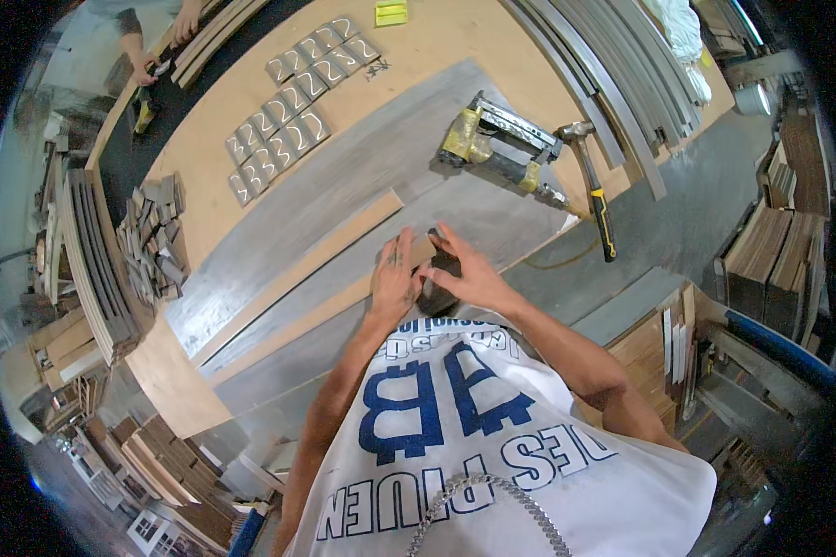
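**Under and ahead of both hands: panel, strip, small dark piece**

Grey panel (330,190) spreads beyond the hands. Looks thin and flat; I'd expect stiffness along it, some flex at the edges, and a smooth, slidey face. Take it by two opposite edges.

Pale strip (320,311) sits just left of the left hand (397,278), one end at the fingers. Long axis slants from there leftward and back toward the body. Probably light, bendy over its length; hold near both ends.

Dark piece (446,262) is between the hands: right hand (471,278) narrow, thumb and fingers about it. Likely rigid and light, best pinched by the sides. Long axis seems to run toward the body, mostly covered. Left fingers straight, close together; can't tell if they grip.
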Action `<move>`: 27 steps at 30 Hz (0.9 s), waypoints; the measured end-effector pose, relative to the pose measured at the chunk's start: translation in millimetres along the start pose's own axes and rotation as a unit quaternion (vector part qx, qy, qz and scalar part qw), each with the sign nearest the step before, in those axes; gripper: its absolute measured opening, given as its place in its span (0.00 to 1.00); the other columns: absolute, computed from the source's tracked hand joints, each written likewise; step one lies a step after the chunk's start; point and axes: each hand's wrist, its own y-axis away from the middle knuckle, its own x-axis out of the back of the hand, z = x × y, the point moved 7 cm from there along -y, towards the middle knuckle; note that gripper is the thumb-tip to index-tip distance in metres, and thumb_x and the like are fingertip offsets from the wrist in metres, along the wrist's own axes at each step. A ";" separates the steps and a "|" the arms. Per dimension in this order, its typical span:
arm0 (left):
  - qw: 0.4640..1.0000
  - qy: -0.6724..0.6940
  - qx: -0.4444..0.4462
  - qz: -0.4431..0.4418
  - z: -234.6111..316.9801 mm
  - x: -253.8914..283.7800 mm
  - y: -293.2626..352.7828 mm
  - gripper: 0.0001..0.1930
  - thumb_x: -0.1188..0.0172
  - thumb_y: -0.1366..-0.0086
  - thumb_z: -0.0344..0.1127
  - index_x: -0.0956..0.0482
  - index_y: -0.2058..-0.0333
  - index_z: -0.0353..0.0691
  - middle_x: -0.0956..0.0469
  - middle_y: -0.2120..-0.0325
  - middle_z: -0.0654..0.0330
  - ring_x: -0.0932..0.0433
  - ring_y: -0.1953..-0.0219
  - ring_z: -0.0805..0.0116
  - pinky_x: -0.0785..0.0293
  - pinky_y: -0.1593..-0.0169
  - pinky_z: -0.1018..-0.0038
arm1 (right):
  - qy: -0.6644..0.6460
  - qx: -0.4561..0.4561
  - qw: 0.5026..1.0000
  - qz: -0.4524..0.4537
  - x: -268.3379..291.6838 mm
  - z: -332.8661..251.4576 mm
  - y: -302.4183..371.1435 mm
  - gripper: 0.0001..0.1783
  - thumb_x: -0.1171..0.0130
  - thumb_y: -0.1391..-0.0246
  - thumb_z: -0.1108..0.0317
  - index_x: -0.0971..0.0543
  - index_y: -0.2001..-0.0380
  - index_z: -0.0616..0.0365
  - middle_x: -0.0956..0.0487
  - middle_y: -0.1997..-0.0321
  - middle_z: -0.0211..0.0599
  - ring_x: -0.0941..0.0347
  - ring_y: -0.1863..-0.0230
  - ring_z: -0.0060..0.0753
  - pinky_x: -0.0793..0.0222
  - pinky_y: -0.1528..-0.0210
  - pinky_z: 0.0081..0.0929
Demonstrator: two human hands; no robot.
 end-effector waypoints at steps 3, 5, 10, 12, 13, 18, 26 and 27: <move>1.000 -0.002 -0.010 0.003 0.5 1.0 0.1 0.38 0.37 0.40 0.34 0.44 0.34 0.33 0.26 0.46 0.48 0.31 0.43 0.46 0.30 0.43 0.60 | -0.004 -0.021 1.000 -0.004 2.2 -2.5 -1.3 0.49 0.36 0.45 0.53 0.46 0.31 0.69 0.30 0.37 0.63 0.33 0.36 0.59 0.38 0.34 0.41; 1.000 -0.005 -0.013 0.006 0.1 1.5 0.1 0.38 0.37 0.40 0.34 0.44 0.34 0.33 0.26 0.46 0.48 0.31 0.43 0.46 0.30 0.43 0.60 | -0.024 -0.051 0.998 -0.012 3.9 -5.5 -1.9 0.49 0.35 0.46 0.53 0.46 0.31 0.69 0.30 0.36 0.60 0.34 0.34 0.56 0.39 0.34 0.40; 0.999 0.021 -0.028 -0.004 1.4 3.3 -0.2 0.38 0.38 0.42 0.32 0.43 0.35 0.31 0.27 0.46 0.43 0.33 0.41 0.42 0.32 0.40 0.59 | -0.051 -0.060 0.997 0.008 -4.5 4.6 -4.4 0.50 0.35 0.45 0.53 0.47 0.30 0.67 0.32 0.34 0.58 0.36 0.32 0.54 0.41 0.32 0.38; 0.999 0.029 -0.030 0.000 1.8 4.4 -1.7 0.38 0.37 0.42 0.32 0.42 0.35 0.31 0.28 0.45 0.41 0.33 0.41 0.41 0.33 0.40 0.58 | -0.059 -0.049 0.997 0.018 -6.1 7.9 -4.9 0.50 0.35 0.45 0.53 0.48 0.30 0.67 0.32 0.33 0.58 0.36 0.31 0.53 0.42 0.32 0.37; 0.999 0.034 -0.033 0.004 1.6 5.2 -1.9 0.37 0.37 0.42 0.32 0.42 0.35 0.30 0.29 0.45 0.40 0.34 0.41 0.40 0.34 0.39 0.58 | -0.064 -0.050 0.997 0.012 -5.6 3.7 -5.0 0.50 0.35 0.45 0.53 0.49 0.30 0.68 0.33 0.33 0.59 0.37 0.31 0.53 0.42 0.31 0.37; 0.999 0.054 -0.004 -0.005 0.8 4.1 -2.7 0.36 0.38 0.41 0.33 0.41 0.36 0.29 0.29 0.46 0.39 0.33 0.42 0.40 0.34 0.39 0.57 | -0.041 -0.043 0.998 0.005 -3.2 -4.7 -4.5 0.51 0.35 0.45 0.54 0.50 0.29 0.67 0.33 0.33 0.60 0.37 0.31 0.54 0.43 0.31 0.38; 0.999 0.044 0.026 0.014 -8.8 -5.0 1.7 0.37 0.35 0.42 0.35 0.40 0.36 0.33 0.27 0.46 0.46 0.31 0.43 0.45 0.32 0.40 0.58 | 0.411 0.123 0.872 0.236 62.4 -35.2 -34.2 0.49 0.31 0.51 0.63 0.46 0.30 0.61 0.29 0.41 0.63 0.32 0.40 0.65 0.35 0.37 0.44; 0.999 0.028 0.017 0.020 -6.6 -4.7 1.4 0.36 0.35 0.42 0.36 0.38 0.37 0.33 0.27 0.46 0.46 0.31 0.44 0.46 0.32 0.40 0.58 | 0.437 0.097 0.856 0.259 78.6 -38.7 -46.9 0.48 0.30 0.53 0.65 0.43 0.32 0.60 0.28 0.42 0.62 0.32 0.42 0.65 0.33 0.40 0.45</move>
